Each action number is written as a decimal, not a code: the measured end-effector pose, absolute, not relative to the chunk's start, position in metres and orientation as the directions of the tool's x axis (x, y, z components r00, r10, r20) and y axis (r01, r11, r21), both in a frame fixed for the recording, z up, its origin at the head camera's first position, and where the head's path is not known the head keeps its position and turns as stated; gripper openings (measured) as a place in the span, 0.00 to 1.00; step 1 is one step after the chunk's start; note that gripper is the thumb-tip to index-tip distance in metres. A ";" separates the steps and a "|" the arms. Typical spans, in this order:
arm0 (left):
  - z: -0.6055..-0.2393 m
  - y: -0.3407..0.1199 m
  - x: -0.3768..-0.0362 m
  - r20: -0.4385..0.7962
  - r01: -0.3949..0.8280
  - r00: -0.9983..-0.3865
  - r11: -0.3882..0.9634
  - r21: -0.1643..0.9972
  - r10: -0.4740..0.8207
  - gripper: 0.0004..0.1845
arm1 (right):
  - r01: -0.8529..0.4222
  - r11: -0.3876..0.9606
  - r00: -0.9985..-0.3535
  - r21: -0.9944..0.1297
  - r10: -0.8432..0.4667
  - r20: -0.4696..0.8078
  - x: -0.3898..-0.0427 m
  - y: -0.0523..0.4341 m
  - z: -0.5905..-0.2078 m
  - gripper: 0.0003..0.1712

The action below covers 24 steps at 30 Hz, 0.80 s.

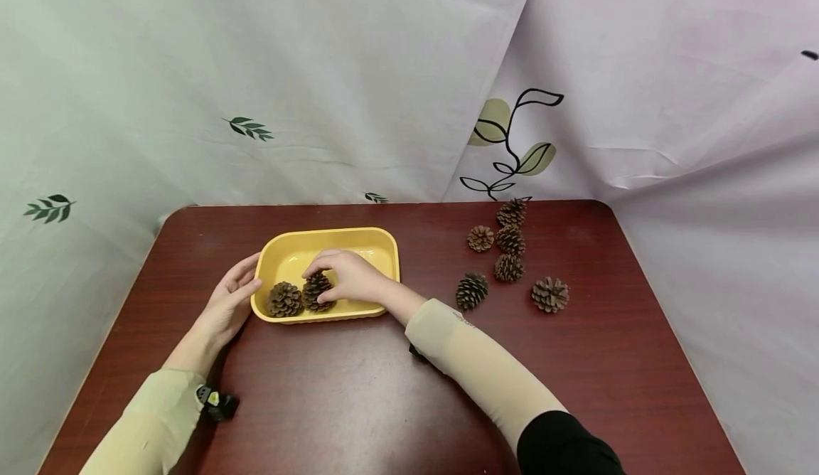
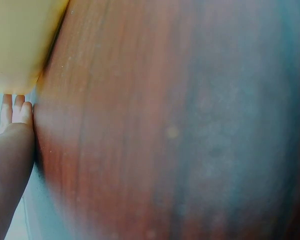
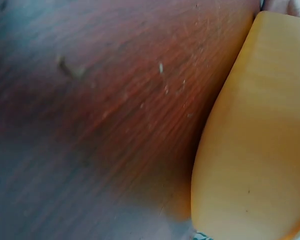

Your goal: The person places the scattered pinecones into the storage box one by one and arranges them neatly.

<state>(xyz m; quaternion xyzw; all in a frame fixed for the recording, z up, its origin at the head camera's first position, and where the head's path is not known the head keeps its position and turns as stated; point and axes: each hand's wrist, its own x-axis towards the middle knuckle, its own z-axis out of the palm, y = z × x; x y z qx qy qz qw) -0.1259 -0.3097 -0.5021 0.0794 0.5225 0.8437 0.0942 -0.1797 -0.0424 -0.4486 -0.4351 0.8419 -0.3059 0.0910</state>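
Observation:
A yellow tray (image 1: pixel 384 244) sits on a dark red table (image 1: pixel 358 390). My right hand (image 1: pixel 334 277) reaches over the tray's near side, its fingers and thumb curled round a brown pine cone (image 1: pixel 316 296) that stands on the tray floor. A second pine cone (image 1: pixel 284 299) lies just left of it in the tray. My left hand (image 1: pixel 235 289) rests with straight fingers against the tray's left wall. In the left wrist view the fingers (image 2: pixel 15 111) lie below the tray (image 2: pixel 20 40). Only the tray's outer wall (image 3: pixel 255 140) and table show in the right wrist view.
Several loose pine cones (image 1: pixel 510 240) lie on the table to the right of the tray, the nearest (image 1: pixel 471 291) close to my right forearm. Pale printed cloth (image 1: pixel 384 70) hangs behind and around the table.

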 end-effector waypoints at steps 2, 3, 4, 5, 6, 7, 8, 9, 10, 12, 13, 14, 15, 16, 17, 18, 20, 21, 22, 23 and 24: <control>-0.502 -0.310 -0.126 0.036 -0.076 -0.970 -0.436 0.897 0.242 0.27 | -0.689 0.429 -0.596 -0.584 -0.793 0.122 -0.179 -0.045 -0.450 0.25; -0.502 -0.310 -0.126 0.035 -0.076 -0.970 -0.435 0.897 0.241 0.27 | -0.694 0.426 -0.593 -0.580 -0.796 0.125 -0.178 -0.047 -0.450 0.25; -0.501 -0.310 -0.126 0.035 -0.076 -0.970 -0.435 0.897 0.241 0.27 | -0.699 0.421 -0.588 -0.578 -0.798 0.130 -0.178 -0.048 -0.450 0.25; -0.501 -0.310 -0.125 0.035 -0.075 -0.970 -0.434 0.898 0.241 0.27 | -0.704 0.414 -0.583 -0.577 -0.801 0.136 -0.177 -0.048 -0.450 0.24; -0.501 -0.310 -0.125 0.035 -0.075 -0.970 -0.433 0.898 0.240 0.27 | -0.708 0.409 -0.578 -0.576 -0.804 0.140 -0.177 -0.049 -0.451 0.24; -0.501 -0.310 -0.125 0.034 -0.075 -0.970 -0.433 0.898 0.240 0.27 | -0.712 0.404 -0.574 -0.574 -0.806 0.145 -0.176 -0.049 -0.451 0.24; -0.501 -0.310 -0.125 0.035 -0.075 -0.970 -0.434 0.898 0.240 0.27 | -0.715 0.399 -0.570 -0.574 -0.808 0.148 -0.176 -0.049 -0.451 0.24; -0.501 -0.310 -0.125 0.035 -0.076 -0.970 -0.436 0.897 0.241 0.27 | -0.719 0.389 -0.564 -0.576 -0.811 0.156 -0.175 -0.048 -0.451 0.24; -0.501 -0.310 -0.125 0.035 -0.076 -0.970 -0.436 0.897 0.241 0.27 | -0.721 0.382 -0.559 -0.579 -0.813 0.161 -0.175 -0.048 -0.451 0.25; -0.501 -0.310 -0.125 0.035 -0.075 -0.970 -0.435 0.897 0.240 0.27 | -0.723 0.368 -0.552 -0.585 -0.817 0.167 -0.174 -0.046 -0.452 0.25; -0.501 -0.310 -0.126 0.035 -0.075 -0.970 -0.434 0.898 0.240 0.27 | -0.722 0.365 -0.550 -0.588 -0.818 0.167 -0.174 -0.045 -0.452 0.25; -0.501 -0.310 -0.126 0.035 -0.075 -0.970 -0.433 0.898 0.240 0.27 | -0.719 0.362 -0.550 -0.593 -0.818 0.167 -0.174 -0.044 -0.453 0.25; -0.501 -0.310 -0.126 0.034 -0.075 -0.970 -0.432 0.899 0.240 0.27 | -0.715 0.359 -0.550 -0.600 -0.818 0.166 -0.174 -0.044 -0.453 0.26; -0.501 -0.309 -0.126 0.032 -0.076 -0.970 -0.430 0.900 0.240 0.27 | -0.709 0.360 -0.553 -0.606 -0.817 0.163 -0.174 -0.043 -0.453 0.26; -0.501 -0.309 -0.126 0.031 -0.077 -0.971 -0.430 0.900 0.239 0.27 | -0.703 0.358 -0.556 -0.614 -0.816 0.160 -0.174 -0.042 -0.453 0.26; -0.501 -0.309 -0.126 0.030 -0.078 -0.970 -0.430 0.900 0.239 0.27 | -0.698 0.361 -0.560 -0.618 -0.814 0.157 -0.174 -0.041 -0.453 0.26; -0.501 -0.309 -0.126 0.030 -0.079 -0.970 -0.432 0.899 0.240 0.27 | -0.688 0.365 -0.568 -0.627 -0.809 0.152 -0.174 -0.040 -0.453 0.26; -0.501 -0.309 -0.126 0.031 -0.079 -0.970 -0.434 0.898 0.240 0.27 | -0.685 0.366 -0.571 -0.630 -0.807 0.151 -0.174 -0.040 -0.452 0.26; -0.501 -0.309 -0.126 0.032 -0.078 -0.970 -0.436 0.897 0.240 0.27 | -0.683 0.368 -0.573 -0.631 -0.806 0.151 -0.174 -0.040 -0.452 0.26; -0.502 -0.309 -0.126 0.033 -0.078 -0.970 -0.438 0.896 0.239 0.27 | -0.685 0.367 -0.572 -0.629 -0.806 0.153 -0.174 -0.041 -0.452 0.26; -0.502 -0.309 -0.126 0.034 -0.077 -0.971 -0.440 0.895 0.239 0.27 | -0.690 0.367 -0.570 -0.624 -0.807 0.155 -0.174 -0.041 -0.452 0.25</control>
